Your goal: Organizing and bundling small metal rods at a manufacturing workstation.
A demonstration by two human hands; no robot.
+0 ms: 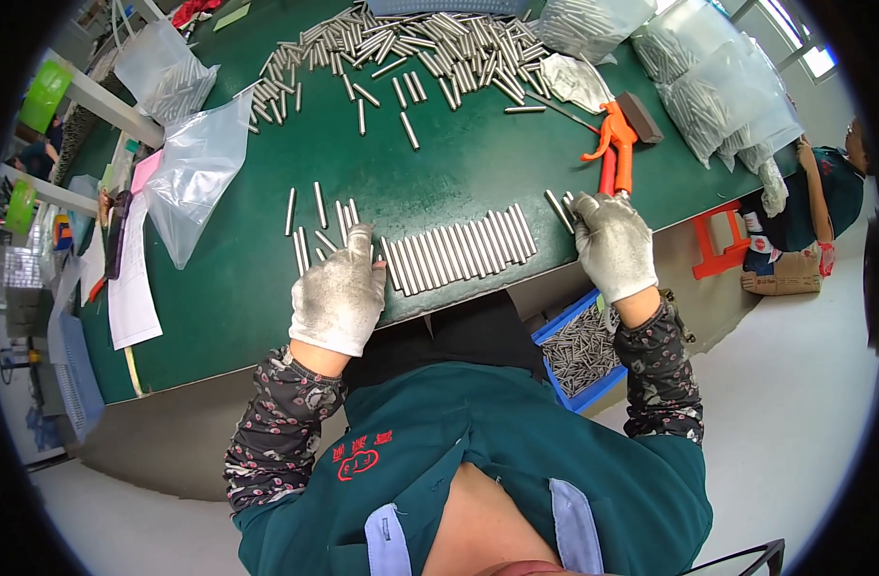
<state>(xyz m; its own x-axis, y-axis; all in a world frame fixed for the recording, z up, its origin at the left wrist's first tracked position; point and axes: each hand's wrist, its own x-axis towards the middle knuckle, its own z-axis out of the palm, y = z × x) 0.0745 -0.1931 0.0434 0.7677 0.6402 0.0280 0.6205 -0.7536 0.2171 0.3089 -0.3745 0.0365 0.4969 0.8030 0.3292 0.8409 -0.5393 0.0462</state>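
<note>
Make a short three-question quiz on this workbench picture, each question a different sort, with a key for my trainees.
1. Multiple choice: what lies on the tabletop between the left hand and the right hand?
a) a sheet of paper
b) a row of metal pins
c) a clear plastic bag
2. True or false: the blue bin stands on the tabletop.
3. Fill the gap (a colour): the trigger gun lying just beyond the right hand is mostly ____.

Key: 1 b; 2 false, the blue bin is off the tabletop, past its near edge; 3 orange.
</note>
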